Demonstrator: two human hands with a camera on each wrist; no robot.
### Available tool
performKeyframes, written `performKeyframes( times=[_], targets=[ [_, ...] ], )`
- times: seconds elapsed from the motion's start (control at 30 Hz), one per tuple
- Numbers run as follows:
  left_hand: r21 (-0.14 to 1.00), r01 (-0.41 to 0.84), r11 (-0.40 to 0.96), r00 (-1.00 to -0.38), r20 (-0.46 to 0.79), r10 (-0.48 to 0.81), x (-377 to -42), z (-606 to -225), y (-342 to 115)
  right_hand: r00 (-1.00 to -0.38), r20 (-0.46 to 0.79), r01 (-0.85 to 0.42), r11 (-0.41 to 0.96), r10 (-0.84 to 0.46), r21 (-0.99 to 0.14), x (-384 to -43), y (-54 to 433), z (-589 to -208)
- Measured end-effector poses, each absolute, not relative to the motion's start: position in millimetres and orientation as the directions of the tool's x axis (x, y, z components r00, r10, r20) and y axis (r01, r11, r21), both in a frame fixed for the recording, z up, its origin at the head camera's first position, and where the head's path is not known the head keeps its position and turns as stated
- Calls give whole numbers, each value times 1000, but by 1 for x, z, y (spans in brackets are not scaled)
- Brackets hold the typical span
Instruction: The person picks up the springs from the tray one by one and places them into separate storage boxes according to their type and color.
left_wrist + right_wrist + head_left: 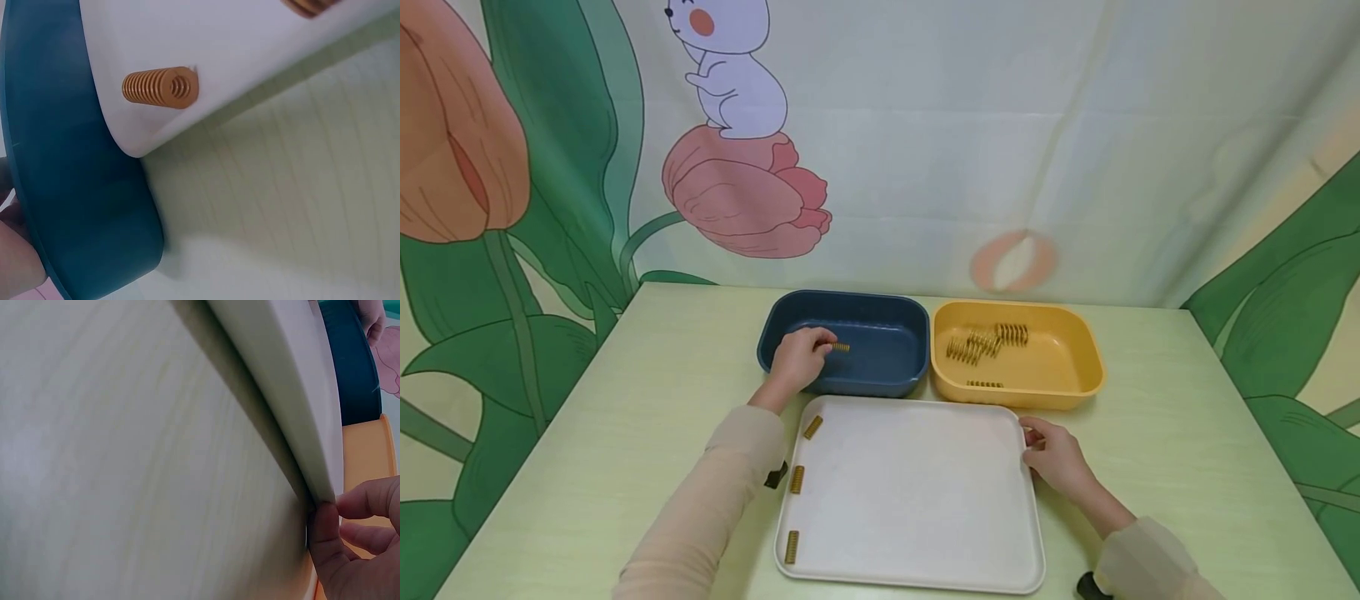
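My left hand (801, 357) is over the dark blue bin (880, 385) and pinches a small brass-coloured coil spring (841, 347) at its fingertips. In the left wrist view only part of that hand (19, 259) shows, past the bin's rim, with the spring hidden. With thumb and fingers, my right hand (1060, 458) grips the right edge of the white tray (917, 492), near its far corner; the right wrist view shows the thumb (325, 531) against the rim. Along the tray's left side lie three coil springs: a tilted one (813, 427), a middle one (797, 479) and a near one (792, 547).
A yellow bin (1052, 392) stands right of the blue one, behind the tray, with several larger-looking coil springs (981, 342) inside. All rest on a pale green table (685, 367). A printed curtain (910, 167) hangs behind the table.
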State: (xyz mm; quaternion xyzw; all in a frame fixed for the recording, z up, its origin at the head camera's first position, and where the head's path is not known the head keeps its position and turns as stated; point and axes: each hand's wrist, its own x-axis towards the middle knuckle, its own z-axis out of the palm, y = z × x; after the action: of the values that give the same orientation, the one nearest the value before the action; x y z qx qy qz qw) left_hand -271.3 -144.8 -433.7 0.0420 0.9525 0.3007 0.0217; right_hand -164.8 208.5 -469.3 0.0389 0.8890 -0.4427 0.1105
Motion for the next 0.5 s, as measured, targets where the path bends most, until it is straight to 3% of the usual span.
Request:
performKeyframes(
  times=[0.5],
  targets=[
    [557, 51, 829, -994, -56, 99, -277, -434, -144, -972, -232, 171, 603, -25, -779, -165, 209, -470]
  ],
)
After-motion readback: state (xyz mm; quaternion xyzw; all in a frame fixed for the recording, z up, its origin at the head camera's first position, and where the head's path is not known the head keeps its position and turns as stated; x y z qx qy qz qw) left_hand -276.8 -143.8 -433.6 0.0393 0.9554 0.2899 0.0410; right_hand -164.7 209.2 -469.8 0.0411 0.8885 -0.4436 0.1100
